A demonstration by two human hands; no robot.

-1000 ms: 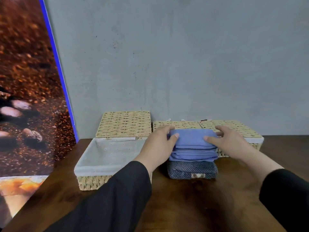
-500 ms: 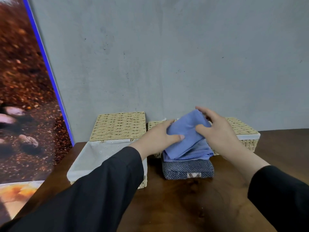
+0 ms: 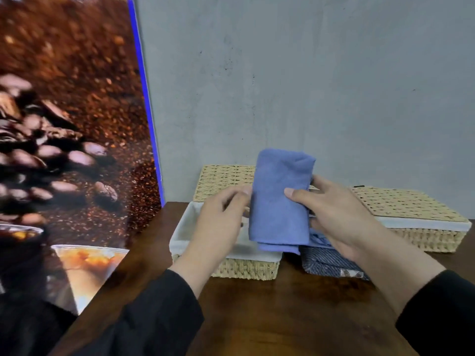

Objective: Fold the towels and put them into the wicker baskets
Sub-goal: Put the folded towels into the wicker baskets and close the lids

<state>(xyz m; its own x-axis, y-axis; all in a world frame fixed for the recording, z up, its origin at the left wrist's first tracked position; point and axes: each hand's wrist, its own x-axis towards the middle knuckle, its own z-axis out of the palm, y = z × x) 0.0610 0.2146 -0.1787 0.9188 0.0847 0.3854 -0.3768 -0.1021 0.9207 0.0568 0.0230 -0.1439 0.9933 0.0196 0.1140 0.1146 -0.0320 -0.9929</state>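
Across the lower half of the frame runs the dark wood counter (image 3: 295, 317); at left of frame a large coffee-bean poster (image 3: 64, 140) leans against the grey wall. Left of centre sits the open wicker basket (image 3: 246, 268), white-lined, its lid (image 3: 226, 181) propped behind; at right of centre a second wicker basket (image 3: 421, 227) lies shut under its lid. Centre of frame, the folded blue towel (image 3: 280, 201) is held upright above the open basket's right end; below it, lower right of centre, a dark striped towel (image 3: 331, 263) rests folded on the counter, with a sliver of more blue cloth on top of it.

Right hand (image 3: 344, 217): grip pinching the blue towel's right edge, thumb in front, fingers behind. Left hand (image 3: 221, 222): fingers loosely curled at the towel's left edge; blurred, cannot tell whether it truly pinches.

Step in hand, as I judge it: carry the fold leftward and lay it in the open basket. To do it well: keep both edges clamped so layers do not slide apart; lower flat against the liner, folded edge leading; release only once the towel is supported; leave room beside it for the next piece.
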